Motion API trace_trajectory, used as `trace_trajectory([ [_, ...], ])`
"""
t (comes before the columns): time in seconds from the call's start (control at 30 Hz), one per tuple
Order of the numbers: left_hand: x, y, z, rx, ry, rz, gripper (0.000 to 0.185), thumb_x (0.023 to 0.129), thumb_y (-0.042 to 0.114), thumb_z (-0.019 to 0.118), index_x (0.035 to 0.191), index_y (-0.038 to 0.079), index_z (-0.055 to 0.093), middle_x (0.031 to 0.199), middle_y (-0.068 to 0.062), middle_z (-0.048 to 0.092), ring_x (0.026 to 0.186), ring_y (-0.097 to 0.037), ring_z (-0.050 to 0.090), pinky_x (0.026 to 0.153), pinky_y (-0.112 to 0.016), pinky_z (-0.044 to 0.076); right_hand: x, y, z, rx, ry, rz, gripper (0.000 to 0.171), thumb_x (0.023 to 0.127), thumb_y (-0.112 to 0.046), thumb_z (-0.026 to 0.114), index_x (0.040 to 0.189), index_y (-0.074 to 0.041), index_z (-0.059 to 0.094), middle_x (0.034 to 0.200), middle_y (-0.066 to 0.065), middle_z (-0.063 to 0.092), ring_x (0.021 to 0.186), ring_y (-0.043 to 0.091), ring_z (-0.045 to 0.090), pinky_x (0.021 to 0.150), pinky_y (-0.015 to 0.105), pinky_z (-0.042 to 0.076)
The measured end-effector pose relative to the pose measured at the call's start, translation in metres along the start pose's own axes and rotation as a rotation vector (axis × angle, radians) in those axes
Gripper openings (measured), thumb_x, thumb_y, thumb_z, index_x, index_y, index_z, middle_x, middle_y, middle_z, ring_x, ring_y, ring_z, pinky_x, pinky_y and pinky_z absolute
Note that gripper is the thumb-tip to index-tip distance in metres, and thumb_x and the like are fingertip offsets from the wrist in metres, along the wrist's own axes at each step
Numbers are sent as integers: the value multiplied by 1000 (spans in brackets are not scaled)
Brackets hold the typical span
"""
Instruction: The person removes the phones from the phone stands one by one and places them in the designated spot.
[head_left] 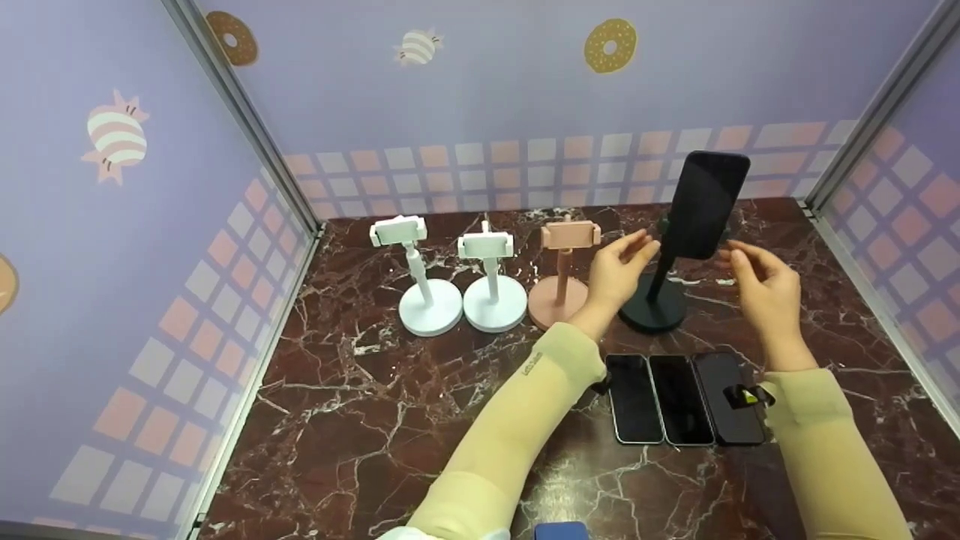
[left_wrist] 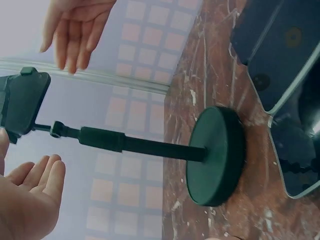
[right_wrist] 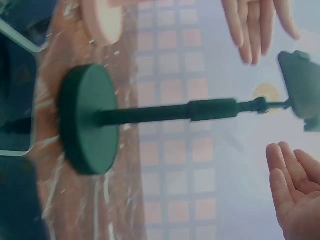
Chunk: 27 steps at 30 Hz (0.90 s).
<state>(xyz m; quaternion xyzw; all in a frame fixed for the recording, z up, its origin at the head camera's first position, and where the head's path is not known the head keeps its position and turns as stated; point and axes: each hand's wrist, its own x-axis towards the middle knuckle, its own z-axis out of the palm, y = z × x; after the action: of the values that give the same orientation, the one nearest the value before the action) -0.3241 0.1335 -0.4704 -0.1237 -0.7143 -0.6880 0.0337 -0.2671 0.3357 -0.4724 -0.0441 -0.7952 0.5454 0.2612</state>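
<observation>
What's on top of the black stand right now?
A dark phone sits upright in the clamp on the black stand, screen toward the camera. The left hand and right hand flank it, not touching. The clamp itself is mostly hidden behind the phone.

We see soft, even light with faint shadows; the head view is sharp (both wrist views look blurred, washed-out).

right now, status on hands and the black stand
Left hand and right hand open, either side of phone, not gripping. Phone sits clamped on black stand. Nothing between.
</observation>
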Motion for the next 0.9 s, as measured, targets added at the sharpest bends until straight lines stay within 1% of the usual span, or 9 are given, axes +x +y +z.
trace_trajectory([
  [0.1, 3, 6, 6, -46, -7, -15, 42, 99, 19, 71, 136, 2, 65, 130, -14, 72, 118, -23, 71, 88, -14, 57, 7, -8, 4, 20, 22, 10, 36, 105, -22, 60, 132, 2, 67, 88, -34, 68, 81, -12, 65, 68, 7, 49],
  [0.13, 4, 7, 8, -59, -5, -21, 42, 99, 19, 71, 137, 2, 65, 131, -14, 72, 118, -23, 71, 87, -14, 58, 10, -10, 5, 25, 24, 18, 37, 105, -22, 61, 133, 1, 67, 87, -34, 68, 83, -12, 65, 70, 6, 49],
  [0.2, 5, 10, 11, -75, -4, -32, 43, 99, 19, 71, 138, 3, 64, 133, -15, 70, 119, -22, 71, 85, -15, 58, 14, -13, 7, 32, 32, 29, 37, 104, -22, 62, 133, 0, 67, 85, -34, 67, 82, -11, 66, 73, 7, 50],
  [0.27, 6, 13, 14, -75, 0, -32, 43, 99, 19, 71, 139, 4, 64, 135, -15, 69, 120, -22, 71, 85, -14, 58, 17, -15, 9, 31, 35, 44, 37, 104, -22, 62, 134, -1, 66, 84, -34, 65, 82, -10, 66, 75, 6, 51],
  [0.43, 9, 19, 18, -26, -3, -6, 42, 100, 18, 70, 139, 4, 64, 136, -16, 69, 121, -25, 70, 92, -13, 55, 22, -19, 12, 50, 34, 68, 36, 104, -19, 61, 135, 0, 66, 83, -34, 65, 81, -8, 67, 75, 5, 52],
  [0.53, 11, 21, 19, 13, -12, 14, 41, 100, 18, 69, 138, 4, 64, 135, -16, 69, 120, -24, 70, 93, -12, 54, 23, -19, 13, 70, 27, 70, 35, 104, -16, 60, 135, 1, 65, 86, -34, 64, 82, -8, 66, 76, 6, 53],
  [0.7, 13, 21, 20, 30, 8, 34, 35, 101, 16, 68, 134, 5, 68, 128, -15, 73, 112, -22, 73, 86, -10, 54, 23, -17, 13, 52, 10, 77, 36, 104, -14, 60, 136, 2, 64, 89, -33, 63, 80, -9, 63, 75, 7, 52],
  [0.8, 13, 21, 20, 19, 19, 32, 32, 100, 15, 68, 131, 5, 70, 125, -15, 74, 109, -24, 74, 83, -10, 55, 23, -16, 13, 41, 8, 77, 35, 104, -12, 59, 136, 4, 64, 87, -33, 62, 77, -9, 61, 72, 7, 50],
  [0.9, 13, 20, 21, 13, 21, 35, 32, 100, 15, 69, 129, 3, 71, 124, -15, 75, 108, -23, 74, 83, -10, 55, 22, -14, 13, 52, 9, 56, 33, 104, -10, 59, 134, 6, 64, 82, -32, 62, 71, -8, 56, 65, 8, 47],
])
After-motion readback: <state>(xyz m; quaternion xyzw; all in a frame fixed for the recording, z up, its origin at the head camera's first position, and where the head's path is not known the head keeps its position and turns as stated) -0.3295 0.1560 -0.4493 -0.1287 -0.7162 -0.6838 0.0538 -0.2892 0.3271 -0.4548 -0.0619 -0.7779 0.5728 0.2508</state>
